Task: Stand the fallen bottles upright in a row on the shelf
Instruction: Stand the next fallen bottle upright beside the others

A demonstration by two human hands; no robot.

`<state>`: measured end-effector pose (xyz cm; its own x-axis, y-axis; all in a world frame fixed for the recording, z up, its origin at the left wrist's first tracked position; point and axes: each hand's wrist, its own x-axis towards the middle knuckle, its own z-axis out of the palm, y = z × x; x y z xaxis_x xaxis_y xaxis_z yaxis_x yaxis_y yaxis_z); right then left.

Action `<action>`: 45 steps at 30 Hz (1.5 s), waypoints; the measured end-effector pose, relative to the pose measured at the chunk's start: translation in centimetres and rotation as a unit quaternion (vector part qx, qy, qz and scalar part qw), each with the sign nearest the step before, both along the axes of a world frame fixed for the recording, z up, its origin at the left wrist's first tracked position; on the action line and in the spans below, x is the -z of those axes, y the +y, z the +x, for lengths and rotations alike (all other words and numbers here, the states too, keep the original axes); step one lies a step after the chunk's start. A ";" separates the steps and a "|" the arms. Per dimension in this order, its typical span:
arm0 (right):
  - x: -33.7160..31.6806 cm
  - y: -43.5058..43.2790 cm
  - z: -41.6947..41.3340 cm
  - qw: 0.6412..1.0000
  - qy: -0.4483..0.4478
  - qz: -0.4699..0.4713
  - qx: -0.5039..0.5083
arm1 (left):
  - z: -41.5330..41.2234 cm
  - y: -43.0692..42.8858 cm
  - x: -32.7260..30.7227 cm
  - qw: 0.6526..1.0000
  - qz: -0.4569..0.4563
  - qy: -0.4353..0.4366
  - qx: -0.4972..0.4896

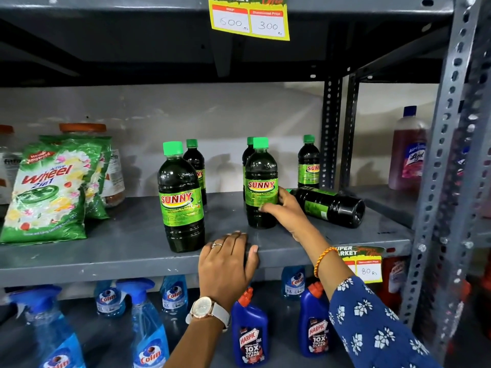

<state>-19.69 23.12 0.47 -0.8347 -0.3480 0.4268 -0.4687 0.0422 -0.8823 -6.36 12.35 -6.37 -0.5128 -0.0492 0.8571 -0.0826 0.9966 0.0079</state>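
Several dark Sunny bottles with green caps are on the grey shelf (106, 256). My right hand (284, 211) grips the label of an upright front bottle (261, 181). Another upright bottle (180, 197) stands at the front left of it. Behind them stand three more: one (195, 160) at the left, one (248, 152) mostly hidden, one (308, 163) at the right. A fallen bottle (332, 205) lies on its side just right of my right hand, base toward me. My left hand (225, 264) rests flat on the shelf's front edge, holding nothing.
Green Wheel detergent packs (50, 192) and jars stand at the shelf's left. A Lizol bottle (409, 152) stands beyond the perforated upright post (438, 166). On the shelf below are Colin spray bottles (148, 328) and blue Harpic bottles (249, 330). Price tags hang from the shelf edges.
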 end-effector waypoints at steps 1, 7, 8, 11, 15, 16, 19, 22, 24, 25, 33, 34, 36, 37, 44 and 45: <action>0.0 0.0 0.1 1.000 0.016 -0.004 0.001 | 0.0 0.0 0.0 1.000 0.002 0.000 0.001; 0.2 0.1 0.2 0.997 0.041 0.031 0.059 | 0.0 0.0 0.0 1.000 0.004 0.002 0.006; 0.2 0.2 0.2 0.997 0.040 0.036 0.050 | 0.0 0.0 0.0 1.000 0.003 0.005 0.007; 0.2 0.3 0.4 0.999 0.033 0.029 0.028 | -0.2 -0.1 0.2 1.000 0.001 0.009 0.005; 0.0 0.4 0.7 0.995 0.044 0.070 0.065 | -0.4 -0.1 0.3 1.000 -0.001 0.012 0.003; 0.1 0.4 0.8 0.992 0.053 0.092 0.071 | -0.4 -0.1 0.3 1.000 0.000 0.014 0.004; 0.0 0.4 1.2 0.989 0.059 0.111 0.078 | -0.3 -0.1 0.1 1.000 0.003 0.013 0.006; -0.2 0.7 1.8 0.989 0.055 0.116 0.075 | 0.0 0.0 0.0 1.000 0.005 -0.001 0.002; -0.3 1.0 2.3 0.988 0.053 0.123 0.073 | 0.1 0.0 -0.1 1.000 0.008 -0.014 -0.001; -0.2 1.3 2.7 0.988 0.055 0.128 0.070 | 0.2 0.1 -0.2 1.000 0.011 -0.021 -0.002; 0.1 3.4 5.5 0.988 0.079 0.123 0.050 | 0.8 0.5 -0.5 0.998 0.028 -0.062 -0.007; 0.1 3.5 5.7 0.987 0.081 0.127 0.051 | 0.9 0.5 -0.5 0.997 0.026 -0.066 -0.010; 0.2 3.9 6.0 0.987 0.081 0.133 0.050 | 0.9 0.5 -0.5 0.997 0.024 -0.072 -0.016; 0.2 4.0 6.1 0.987 0.079 0.134 0.047 | 1.0 0.5 -0.6 0.997 0.023 -0.075 -0.018; 0.3 4.4 6.8 0.988 0.075 0.131 0.040 | 1.1 0.5 -0.6 0.997 0.021 -0.068 -0.010; 0.4 4.4 6.8 0.988 0.074 0.127 0.038 | 1.2 0.6 -0.6 0.997 0.022 -0.069 -0.008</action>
<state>-12.92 27.50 0.07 -0.7977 -0.3976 0.4535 -0.5788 0.2932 -0.7610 -5.18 12.91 -5.78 -0.6238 -0.0957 0.7757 -0.1027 0.9939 0.0400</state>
